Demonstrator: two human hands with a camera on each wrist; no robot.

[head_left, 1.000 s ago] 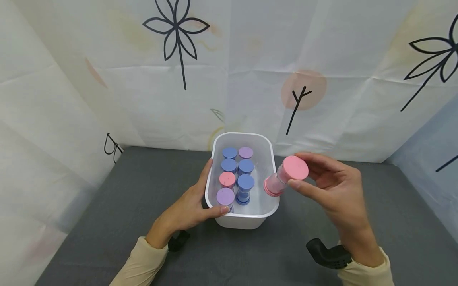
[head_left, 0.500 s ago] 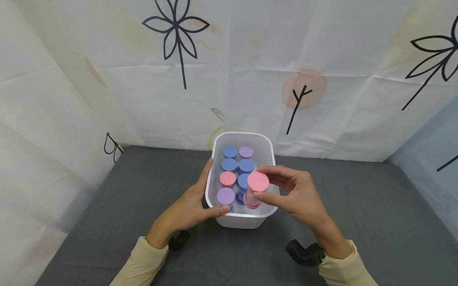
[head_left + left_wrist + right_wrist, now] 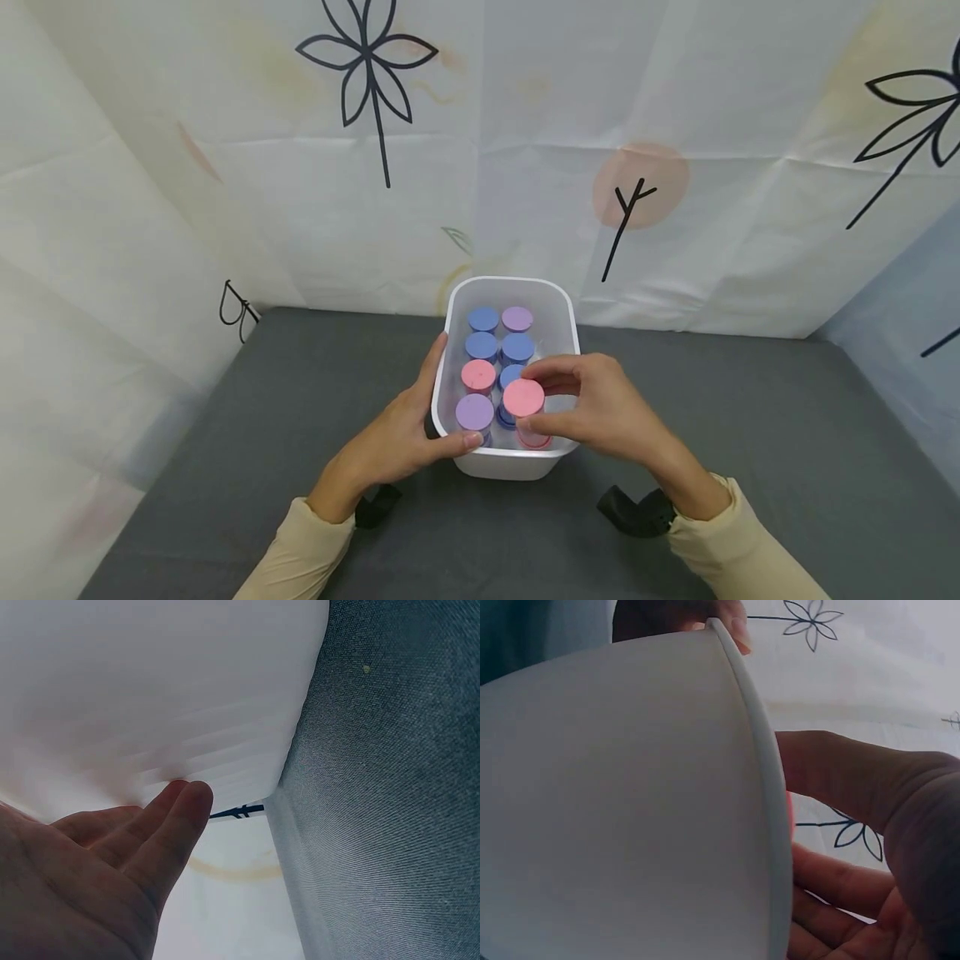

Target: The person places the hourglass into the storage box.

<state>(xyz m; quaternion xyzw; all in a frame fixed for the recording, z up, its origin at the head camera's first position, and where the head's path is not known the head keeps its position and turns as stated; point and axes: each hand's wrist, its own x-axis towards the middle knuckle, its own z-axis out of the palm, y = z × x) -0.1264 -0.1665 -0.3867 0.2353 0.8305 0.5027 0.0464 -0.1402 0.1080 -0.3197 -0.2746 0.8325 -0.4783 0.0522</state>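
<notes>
A white plastic bin (image 3: pixel 504 467) stands on the dark grey table with several sand timers inside. My left hand (image 3: pixel 397 429) holds its left side, thumb over the front rim and fingers (image 3: pixel 169 832) along the outer wall. Between thumb and fingers, my right hand (image 3: pixel 611 417) pinches a pink sand timer (image 3: pixel 522 397) by its top cap, inside the bin's front right corner. Its pink base tilts slightly rightward. Behind it a blue sand timer (image 3: pixel 512 374) is partly covered. A purple sand timer (image 3: pixel 475 412) and another pink sand timer (image 3: pixel 477 375) stand to its left.
Farther back in the bin are blue sand timers (image 3: pixel 481 345) and a purple one (image 3: pixel 517 318). A white patterned cloth (image 3: pixel 525 167) hangs behind the grey tabletop (image 3: pixel 712 417). In the right wrist view the bin's wall (image 3: pixel 630 787) hides most of the contents.
My right hand has carried the pink sand timer leftward from beside the bin's right rim, over it and down into the front right corner. The left hand has stayed on the bin.
</notes>
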